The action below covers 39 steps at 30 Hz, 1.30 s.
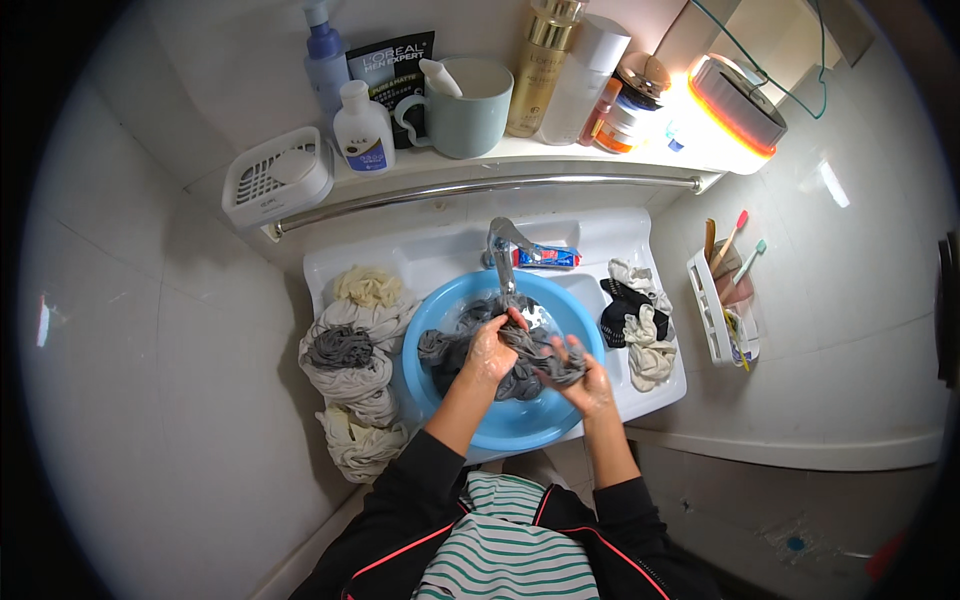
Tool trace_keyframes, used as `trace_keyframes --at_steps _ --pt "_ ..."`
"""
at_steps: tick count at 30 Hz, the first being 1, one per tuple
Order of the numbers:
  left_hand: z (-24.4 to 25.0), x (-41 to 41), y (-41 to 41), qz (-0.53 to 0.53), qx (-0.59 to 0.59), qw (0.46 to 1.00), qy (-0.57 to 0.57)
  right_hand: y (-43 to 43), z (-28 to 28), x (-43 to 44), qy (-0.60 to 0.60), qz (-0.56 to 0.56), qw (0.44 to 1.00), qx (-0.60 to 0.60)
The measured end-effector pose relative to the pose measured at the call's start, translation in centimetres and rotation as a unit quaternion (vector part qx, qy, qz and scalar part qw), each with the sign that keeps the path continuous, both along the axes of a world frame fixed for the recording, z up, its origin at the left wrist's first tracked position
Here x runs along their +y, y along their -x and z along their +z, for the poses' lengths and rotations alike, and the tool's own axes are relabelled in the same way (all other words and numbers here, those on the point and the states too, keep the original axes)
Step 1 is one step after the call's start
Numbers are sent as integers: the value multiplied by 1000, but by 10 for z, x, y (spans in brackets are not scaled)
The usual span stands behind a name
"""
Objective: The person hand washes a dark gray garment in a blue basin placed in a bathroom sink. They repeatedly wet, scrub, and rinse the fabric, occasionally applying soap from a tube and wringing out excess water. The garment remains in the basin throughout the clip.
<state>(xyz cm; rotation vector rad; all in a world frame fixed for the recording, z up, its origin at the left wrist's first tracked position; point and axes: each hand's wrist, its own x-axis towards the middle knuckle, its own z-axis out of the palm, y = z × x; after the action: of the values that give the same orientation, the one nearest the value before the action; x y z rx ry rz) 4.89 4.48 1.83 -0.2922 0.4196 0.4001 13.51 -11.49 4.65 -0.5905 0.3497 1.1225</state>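
My left hand [493,351] grips a wet grey garment [527,346] just below the chrome faucet [504,251]. The other end of that cloth lies across my right hand [585,382], whose fingers curl around it. Both hands are wet. They are over a light blue plastic basin [506,439] standing in the white sink [660,405]. More dark grey cloth [450,356] lies in the water inside the basin, and part of it is hidden by my left hand and wrist.
Crumpled wet clothes [352,375] are heaped on the sink's left side. Black and white socks [637,322] lie at its right. A toothpaste box [547,257] sits behind the faucet. Above run a metal towel bar [480,186] and a shelf with bottles, a mug [470,109] and a glowing lamp [731,112].
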Motion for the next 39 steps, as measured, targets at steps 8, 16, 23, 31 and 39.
trace_keyframes --at_steps 8,16,23,31,39 --pt "4 8 30 92 100 964 -231 28 29 47 193 203 864 -418" --pt "-29 -3 17 -75 -3 981 -177 47 33 66 136 147 468 -861" --pt "-32 -17 8 -103 -135 964 -206 40 30 63 195 97 458 -862" --pt "39 -45 -18 -70 275 935 -211 3 12 89 259 70 496 -826" --pt "21 -38 -11 -97 261 929 -246 0 3 93 295 95 507 -804"
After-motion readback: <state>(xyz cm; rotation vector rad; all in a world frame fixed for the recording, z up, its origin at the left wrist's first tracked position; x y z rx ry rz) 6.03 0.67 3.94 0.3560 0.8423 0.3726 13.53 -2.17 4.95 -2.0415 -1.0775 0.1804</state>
